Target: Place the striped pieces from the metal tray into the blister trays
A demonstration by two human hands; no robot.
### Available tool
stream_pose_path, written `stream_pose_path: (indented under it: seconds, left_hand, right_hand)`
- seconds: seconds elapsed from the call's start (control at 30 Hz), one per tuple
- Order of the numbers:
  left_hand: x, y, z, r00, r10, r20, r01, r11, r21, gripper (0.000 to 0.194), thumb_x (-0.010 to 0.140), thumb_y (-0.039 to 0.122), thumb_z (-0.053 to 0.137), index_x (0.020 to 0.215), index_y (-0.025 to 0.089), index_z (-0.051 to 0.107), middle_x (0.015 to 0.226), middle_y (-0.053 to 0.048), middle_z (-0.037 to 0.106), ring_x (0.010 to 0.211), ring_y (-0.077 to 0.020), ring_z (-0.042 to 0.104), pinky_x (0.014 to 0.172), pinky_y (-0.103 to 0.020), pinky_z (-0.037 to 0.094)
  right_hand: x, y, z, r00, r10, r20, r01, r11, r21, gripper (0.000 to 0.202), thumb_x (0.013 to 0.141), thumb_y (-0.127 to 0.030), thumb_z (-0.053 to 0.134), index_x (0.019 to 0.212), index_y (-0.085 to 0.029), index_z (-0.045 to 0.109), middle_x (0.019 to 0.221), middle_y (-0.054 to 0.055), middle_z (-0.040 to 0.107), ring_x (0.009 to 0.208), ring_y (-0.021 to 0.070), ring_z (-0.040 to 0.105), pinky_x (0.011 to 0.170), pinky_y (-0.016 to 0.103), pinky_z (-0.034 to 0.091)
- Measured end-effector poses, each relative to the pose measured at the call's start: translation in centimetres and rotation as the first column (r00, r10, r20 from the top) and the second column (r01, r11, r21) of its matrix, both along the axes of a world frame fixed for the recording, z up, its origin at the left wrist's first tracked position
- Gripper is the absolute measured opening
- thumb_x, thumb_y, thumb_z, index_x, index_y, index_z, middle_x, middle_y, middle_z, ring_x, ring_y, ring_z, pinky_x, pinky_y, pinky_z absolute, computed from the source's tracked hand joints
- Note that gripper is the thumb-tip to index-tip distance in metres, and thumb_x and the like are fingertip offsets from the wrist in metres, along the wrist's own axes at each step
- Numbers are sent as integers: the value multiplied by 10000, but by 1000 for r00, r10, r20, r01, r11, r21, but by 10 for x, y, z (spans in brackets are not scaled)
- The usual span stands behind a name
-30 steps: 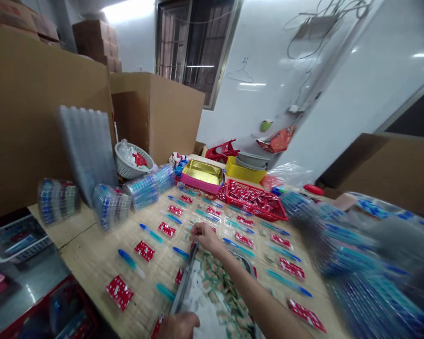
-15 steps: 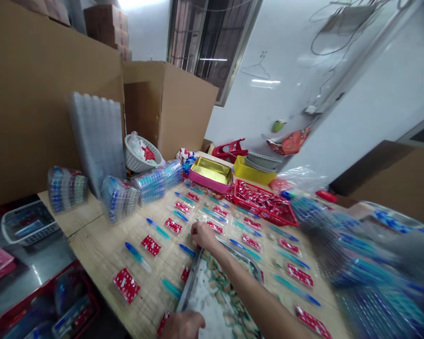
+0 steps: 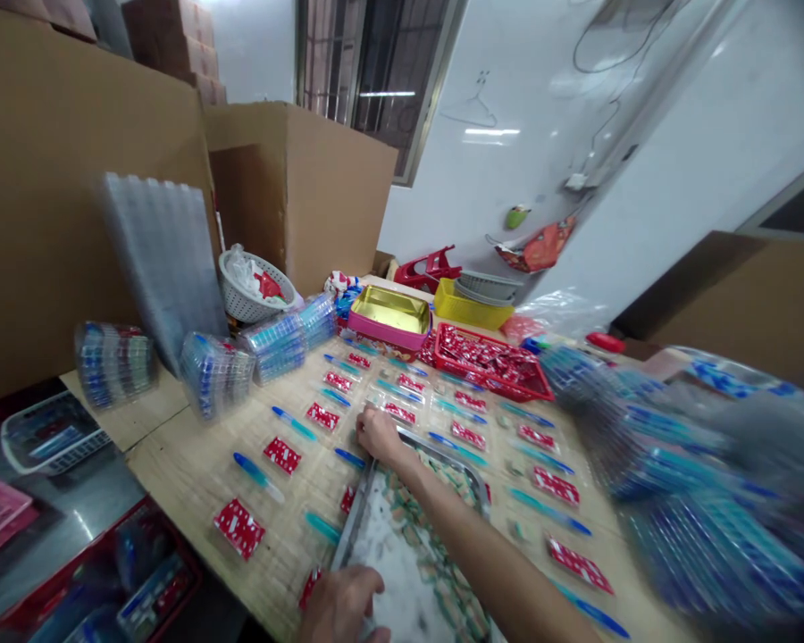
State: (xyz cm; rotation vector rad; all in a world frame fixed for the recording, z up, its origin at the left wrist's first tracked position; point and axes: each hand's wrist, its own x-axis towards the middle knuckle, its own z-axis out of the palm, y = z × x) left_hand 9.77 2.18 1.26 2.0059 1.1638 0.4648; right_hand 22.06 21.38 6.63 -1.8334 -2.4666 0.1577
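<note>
Metal tray (image 3: 368, 527) sits on wooden table (image 3: 180, 464), near edge toward camera, long axis running away. Left hand (image 3: 340, 609) at tray's near-left corner, fingers curled over the rim, gripping it. Right hand (image 3: 377, 434) at far-left corner, fingers closed on the rim there; forearm crosses diagonally over tray contents, small greenish/tan pieces (image 3: 435, 572) spread inside. Tray thus held at both ends of its left side.

Tight all round: clear blister packs w/ blue pens (image 3: 258, 473) and red packets (image 3: 239, 529) laid in rows on left, ahead and right of tray, some touching or under its edges. Table edge just left of red packets, then drop to red crate (image 3: 147, 572) and white basket (image 3: 46, 438) lower down. Ahead: red basket (image 3: 489, 364), pink tin (image 3: 389, 317), bundled pen stacks (image 3: 214, 373). Right side: blurred pile of pen packs (image 3: 683, 500), close to forearm. Cardboard boxes (image 3: 73, 179) wall off left & back.
</note>
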Motion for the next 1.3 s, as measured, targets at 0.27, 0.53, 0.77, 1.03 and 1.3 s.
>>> stream_pose_path:
  seconds: [0.27,0.53,0.77,1.03,1.3]
  left_hand:
    - [6,-12,20,997,74,-22,-72,995,62,257,752,159,494,980,170,613,845,-44,648,732,-191,584,706,-307,427]
    - [33,36,32,986,117,-120,-86,968,235,292,763,81,449,995,143,615,1018,-107,613,991,-238,577,892,-349,444]
    - [49,54,35,951,50,-307,37,962,272,322,684,87,518,982,151,623,1031,-99,641,1014,-234,590,909,-321,449]
    - [55,48,43,914,81,-397,69,934,350,288,761,81,417,945,135,633,964,-132,668,905,-251,629,817,-354,466]
    - [55,49,44,946,111,-303,0,939,343,255,784,85,423,854,130,664,899,-131,691,864,-240,633,779,-336,446]
  right_hand:
    - [25,-17,13,986,25,-165,-22,1000,16,124,827,-97,587,905,-130,677,969,66,668,916,187,608,826,302,455]
    - [79,-134,18,954,84,-286,-66,995,70,107,726,-149,660,831,-166,653,834,29,651,813,184,586,723,262,387]
    - [73,-166,-7,987,15,-159,9,989,147,197,690,-79,546,866,-149,599,909,78,641,884,224,547,785,326,319]
    - [80,-168,-5,973,-17,-231,52,988,147,158,748,-65,485,763,-172,601,809,57,647,828,204,566,791,308,320]
    - [86,-173,-7,900,-40,-435,101,988,119,188,751,-69,478,834,-159,622,823,58,640,845,211,562,797,309,356]
